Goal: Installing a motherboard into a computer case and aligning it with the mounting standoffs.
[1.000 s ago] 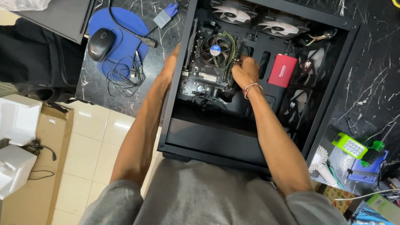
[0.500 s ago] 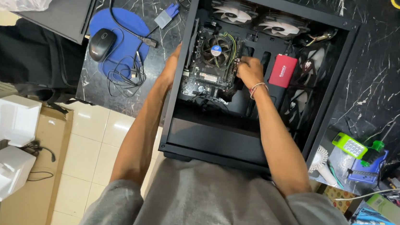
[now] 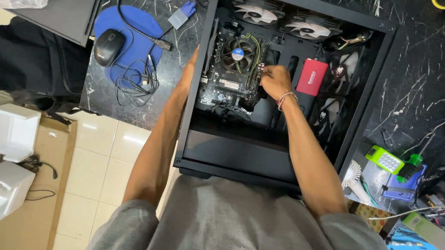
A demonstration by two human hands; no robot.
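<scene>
While the right hand [image 3: 275,81] has stayed at the motherboard's [image 3: 231,73] right edge, upper centre of the frame, fingers curled closed, the left hand [image 3: 191,63] remains at the case [image 3: 367,95] wall; its grip cannot be told

Even overhead lighting, moderately bright. Open black computer case [image 3: 367,95] interior dim, shadowed. Glare patch on glossy cream floor tiles [image 3: 92,146]. Focus sharp throughout; mild wide-angle distortion at edges.
</scene>
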